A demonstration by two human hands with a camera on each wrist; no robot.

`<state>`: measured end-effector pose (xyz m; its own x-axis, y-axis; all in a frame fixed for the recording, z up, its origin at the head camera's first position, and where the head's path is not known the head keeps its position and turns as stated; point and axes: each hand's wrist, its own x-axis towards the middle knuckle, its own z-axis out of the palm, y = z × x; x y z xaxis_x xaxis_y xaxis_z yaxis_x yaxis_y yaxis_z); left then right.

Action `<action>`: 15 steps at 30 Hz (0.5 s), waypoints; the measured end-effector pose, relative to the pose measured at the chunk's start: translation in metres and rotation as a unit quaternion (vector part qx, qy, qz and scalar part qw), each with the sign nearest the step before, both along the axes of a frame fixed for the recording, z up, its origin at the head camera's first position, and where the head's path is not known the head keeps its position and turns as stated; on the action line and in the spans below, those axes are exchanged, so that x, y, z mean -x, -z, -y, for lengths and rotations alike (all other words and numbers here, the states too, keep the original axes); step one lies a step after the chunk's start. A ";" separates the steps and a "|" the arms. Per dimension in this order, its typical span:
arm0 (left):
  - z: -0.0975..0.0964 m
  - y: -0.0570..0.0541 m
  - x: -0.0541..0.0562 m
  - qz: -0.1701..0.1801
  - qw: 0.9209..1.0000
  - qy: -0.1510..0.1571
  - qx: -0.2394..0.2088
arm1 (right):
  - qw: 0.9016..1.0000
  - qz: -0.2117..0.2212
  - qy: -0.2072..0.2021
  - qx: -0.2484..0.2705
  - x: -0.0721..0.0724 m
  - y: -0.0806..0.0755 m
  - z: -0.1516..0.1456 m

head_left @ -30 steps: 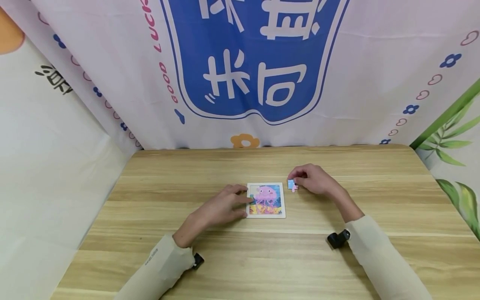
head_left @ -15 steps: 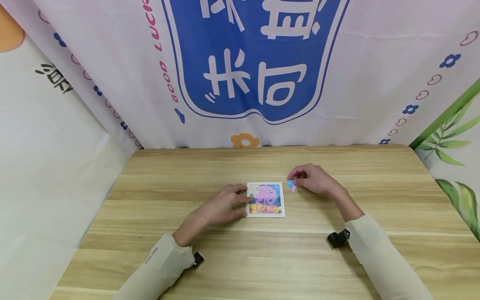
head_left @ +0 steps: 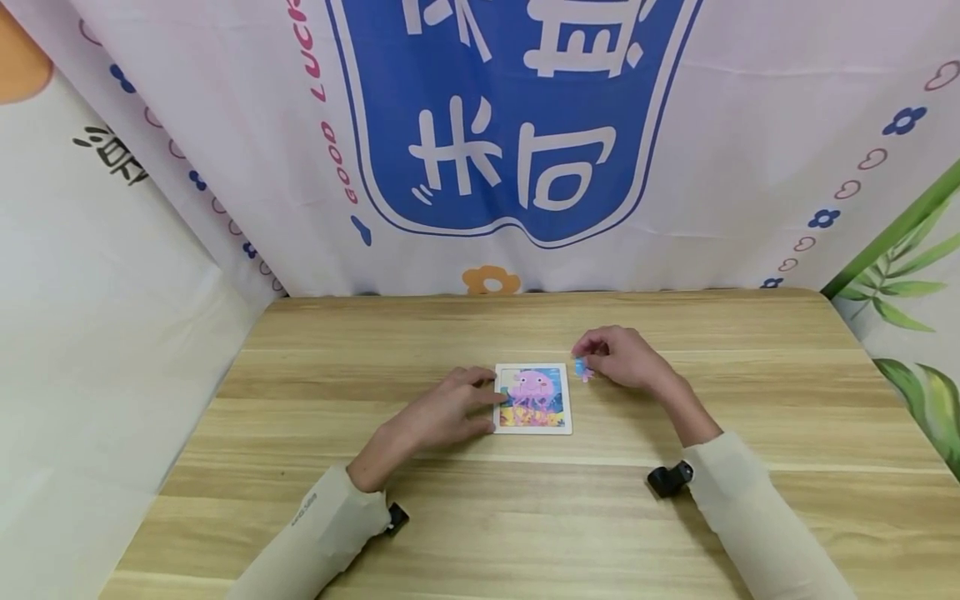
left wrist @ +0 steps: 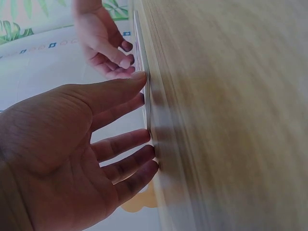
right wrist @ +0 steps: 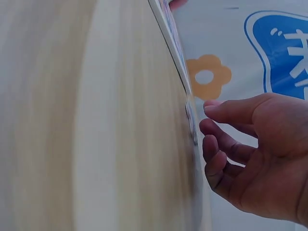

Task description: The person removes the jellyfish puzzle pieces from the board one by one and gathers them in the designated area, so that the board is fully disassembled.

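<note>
A square jigsaw puzzle (head_left: 543, 402) with a white border lies on the table, showing a pink jellyfish over a blue and yellow seabed. At its upper left is a pale bare patch. My left hand (head_left: 450, 408) rests at its left edge, fingers spread and fairly straight, fingertips touching the border. Right of the puzzle lies a small blue and pink puzzle piece (head_left: 581, 369), partly covered by the fingers of my right hand (head_left: 624, 357). In the right wrist view, the piece (right wrist: 191, 120) looks flat on the table; thumb and bent forefinger stand apart beside it.
The wooden table (head_left: 510, 517) ends at a white printed curtain (head_left: 420, 258) behind. A black wrist camera (head_left: 670, 479) sits under the right cuff, another camera (head_left: 397, 518) at the left cuff.
The puzzle piece has turned slightly and more of it is covered by my right fingers, which have shifted a little left. My left hand and the puzzle have stayed in place.
</note>
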<state>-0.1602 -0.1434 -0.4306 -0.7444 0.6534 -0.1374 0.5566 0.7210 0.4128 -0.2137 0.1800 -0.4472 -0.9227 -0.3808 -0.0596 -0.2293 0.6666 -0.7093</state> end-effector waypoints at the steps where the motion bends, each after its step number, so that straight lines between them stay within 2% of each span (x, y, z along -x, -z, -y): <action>1: 0.000 0.000 0.000 0.000 1.000 0.001 0.000 | 1.000 -0.003 -0.003 0.004 -0.001 -0.001 0.002; 15: 0.000 0.001 0.001 0.000 1.000 0.007 -0.003 | 0.999 -0.007 -0.046 0.006 -0.007 -0.003 0.042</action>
